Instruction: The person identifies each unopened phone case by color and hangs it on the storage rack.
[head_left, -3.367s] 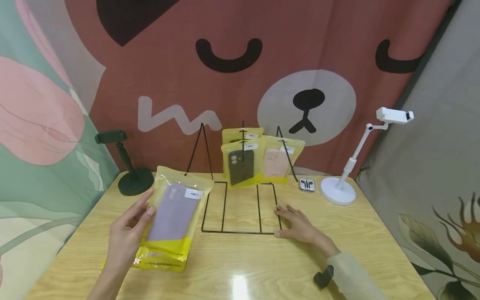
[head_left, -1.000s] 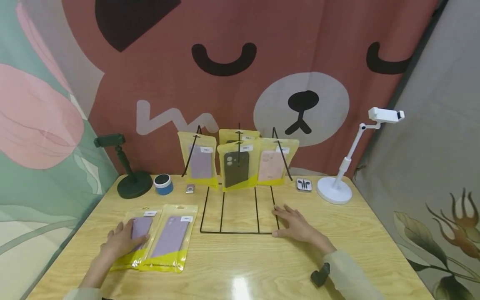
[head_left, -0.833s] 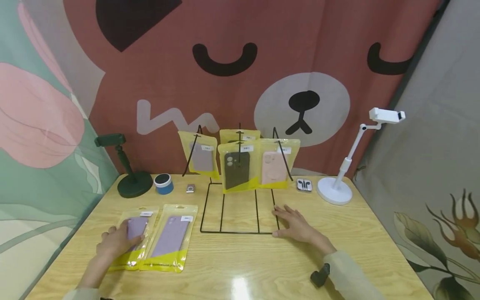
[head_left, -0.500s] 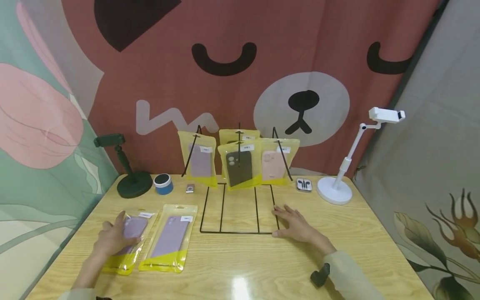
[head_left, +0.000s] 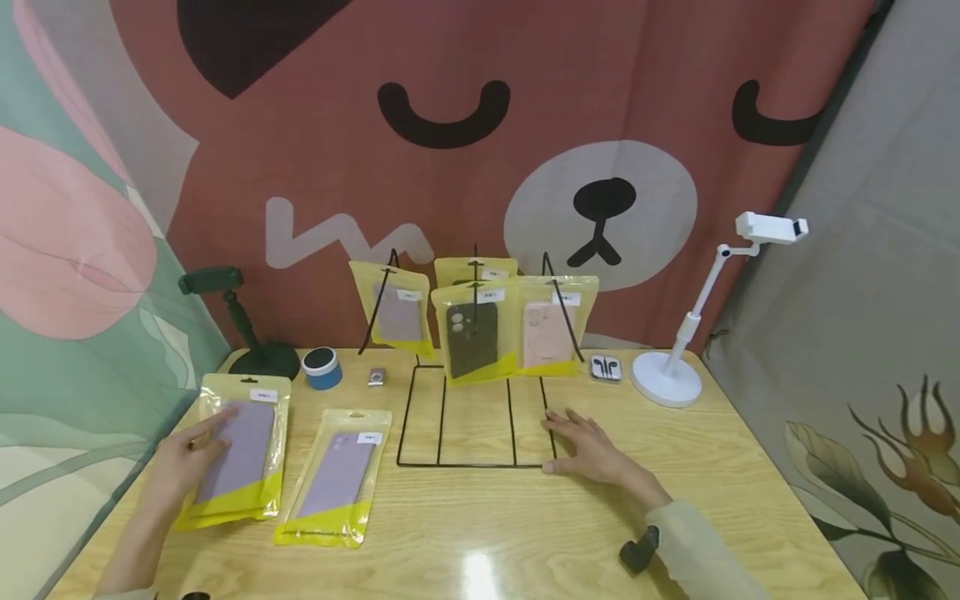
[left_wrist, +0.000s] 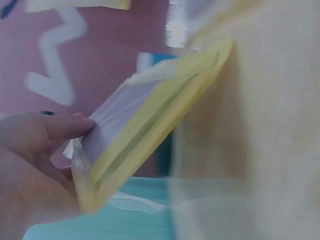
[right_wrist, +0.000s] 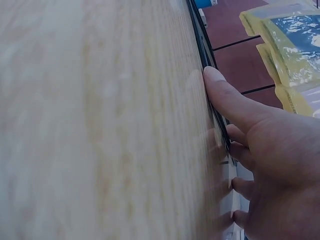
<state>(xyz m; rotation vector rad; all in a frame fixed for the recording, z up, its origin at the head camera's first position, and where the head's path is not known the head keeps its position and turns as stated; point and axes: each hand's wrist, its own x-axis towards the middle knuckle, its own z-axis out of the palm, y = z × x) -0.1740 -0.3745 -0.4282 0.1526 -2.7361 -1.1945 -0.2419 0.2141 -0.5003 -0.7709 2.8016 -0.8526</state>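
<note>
My left hand (head_left: 176, 471) pinches the left edge of a yellow-trimmed clear pouch with a purple phone case (head_left: 243, 446), lifted off the table at the left. In the left wrist view the thumb presses on the tilted pouch (left_wrist: 145, 120). Beside it a similar pouch with a purple phone case (head_left: 341, 479) lies flat. My right hand (head_left: 588, 454) rests with spread fingers at the right side of a black wire rack (head_left: 472, 466), touching its base bar. On the rack's hooks hang pouches with a purple case (head_left: 400, 321), a black case (head_left: 471, 342) and a pink case (head_left: 546, 333).
Another pouch (head_left: 450, 268) hangs behind the black one. Along the table's back stand a dark green phone stand (head_left: 262, 358), a blue-and-white jar (head_left: 322, 371), a small square gadget (head_left: 377, 377), boxed earphones (head_left: 605, 367) and a white phone stand (head_left: 667, 379).
A purple-case pouch has been hung on the rack's left hook. My left hand has since taken hold of the leftmost pouch and raised it. The right hand has stayed at the rack.
</note>
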